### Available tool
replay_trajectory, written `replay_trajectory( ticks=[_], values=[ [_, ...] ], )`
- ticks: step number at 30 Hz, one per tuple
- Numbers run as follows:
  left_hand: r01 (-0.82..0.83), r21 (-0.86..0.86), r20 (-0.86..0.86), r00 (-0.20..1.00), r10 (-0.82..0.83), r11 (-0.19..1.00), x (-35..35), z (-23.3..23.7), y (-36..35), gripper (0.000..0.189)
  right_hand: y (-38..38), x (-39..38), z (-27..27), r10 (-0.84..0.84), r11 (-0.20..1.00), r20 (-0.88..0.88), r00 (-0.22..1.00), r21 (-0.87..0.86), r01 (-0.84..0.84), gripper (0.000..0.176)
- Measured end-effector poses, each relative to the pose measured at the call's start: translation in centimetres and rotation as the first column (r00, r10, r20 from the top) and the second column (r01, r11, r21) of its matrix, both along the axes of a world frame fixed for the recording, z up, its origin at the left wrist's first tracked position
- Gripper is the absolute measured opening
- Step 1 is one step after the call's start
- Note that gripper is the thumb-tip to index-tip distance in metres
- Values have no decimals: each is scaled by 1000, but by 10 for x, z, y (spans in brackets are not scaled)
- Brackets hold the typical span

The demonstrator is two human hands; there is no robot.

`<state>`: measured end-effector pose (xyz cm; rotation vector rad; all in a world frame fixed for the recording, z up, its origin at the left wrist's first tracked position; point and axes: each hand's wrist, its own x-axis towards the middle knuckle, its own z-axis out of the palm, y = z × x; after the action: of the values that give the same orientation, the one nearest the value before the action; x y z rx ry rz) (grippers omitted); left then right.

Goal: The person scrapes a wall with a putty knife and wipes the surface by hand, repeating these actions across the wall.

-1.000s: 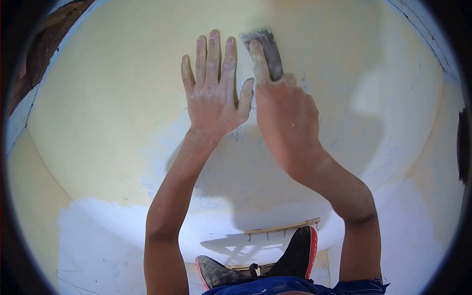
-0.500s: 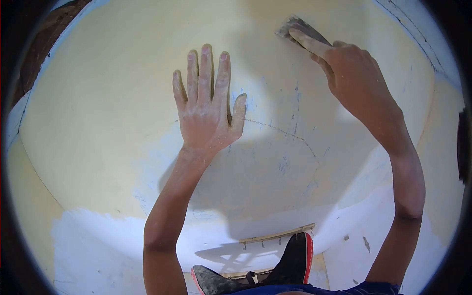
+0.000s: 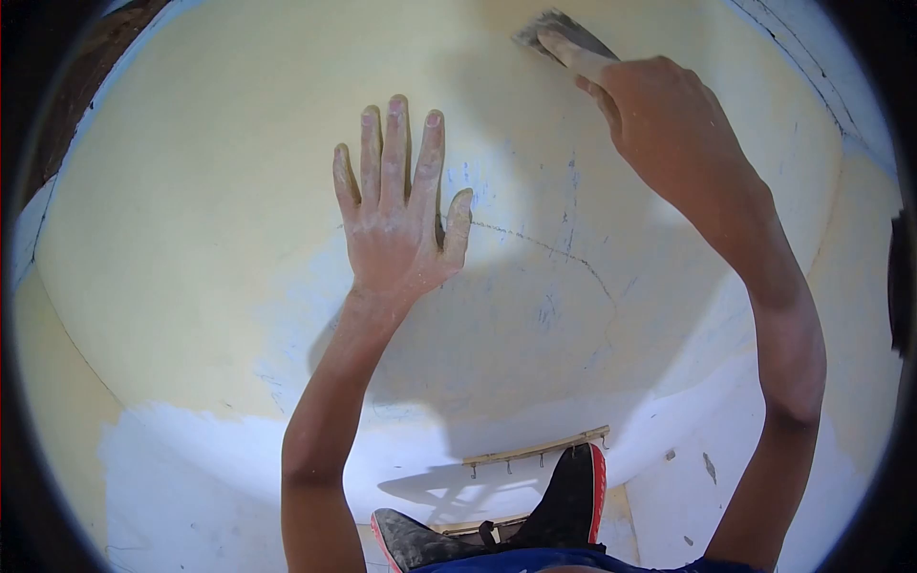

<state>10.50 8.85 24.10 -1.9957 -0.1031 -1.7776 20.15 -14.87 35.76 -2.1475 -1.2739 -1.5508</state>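
Observation:
A cream-painted wall point(image 3: 191, 239) fills the view, with pale blue scuffs and a thin dark crack point(image 3: 540, 244) across its middle. My left hand point(image 3: 392, 229) lies flat against it, fingers spread and dusted with pale powder, holding nothing. Up at the right, my right hand point(image 3: 664, 110) grips a dark, dusty flat piece of what looks like sandpaper point(image 3: 564, 31), pressed to the wall. The index finger stretches along the piece; the other fingers are partly hidden beneath the hand.
White paint covers the wall's lower band point(image 3: 220, 444). A wooden hook rail point(image 3: 535, 445) is low on it, just above my black shoes point(image 3: 573, 492) with red soles. A dark brown edge point(image 3: 81, 86) shows at upper left, and a dark object point(image 3: 898, 285) at the right edge.
My right hand has slid up and to the left along the wall with the sandpaper. My left hand stays in about the same place, flat on the wall.

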Motion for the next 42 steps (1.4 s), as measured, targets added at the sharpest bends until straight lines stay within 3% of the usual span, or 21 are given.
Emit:
replay_trajectory(
  ticks=[3,6,8,11,15,21,29,33,35,42],
  values=[
    [0,-9,-29,1000,0,1000,-2,-6,3,70,0,-5,-3,-56,998,87,995,9,55,20],
    [-41,-8,-39,998,41,999,-3,-5,0,71,6,-7,-3,-104,995,25,994,8,104,27],
    [-37,-5,-37,999,36,999,-2,-6,0,72,8,-2,2,-181,981,24,983,-72,183,40],
    [-34,10,-38,999,35,999,-4,-7,5,72,-2,-9,-5,-58,998,50,997,-23,59,47],
    [-60,-4,-42,997,60,998,-3,-6,-2,72,8,-10,-7,-133,991,77,988,-14,135,45],
    [-18,11,-46,999,18,1000,-5,-10,6,72,4,-19,-11,-80,996,11,997,-25,80,37],
    [-16,-12,-73,997,15,1000,-10,-12,5,75,9,-27,-10,-107,994,-46,993,-23,106,48],
    [-10,-30,-88,996,8,1000,-10,-14,2,75,22,-23,-10,-126,992,35,991,19,125,52],
    [-17,-36,-94,996,14,999,-9,-14,2,76,26,-18,-7,-118,993,-25,993,20,118,61],
    [-27,-24,-97,995,24,999,-11,-15,4,73,27,-37,-12,-125,992,-81,989,5,126,59]
  ],
)
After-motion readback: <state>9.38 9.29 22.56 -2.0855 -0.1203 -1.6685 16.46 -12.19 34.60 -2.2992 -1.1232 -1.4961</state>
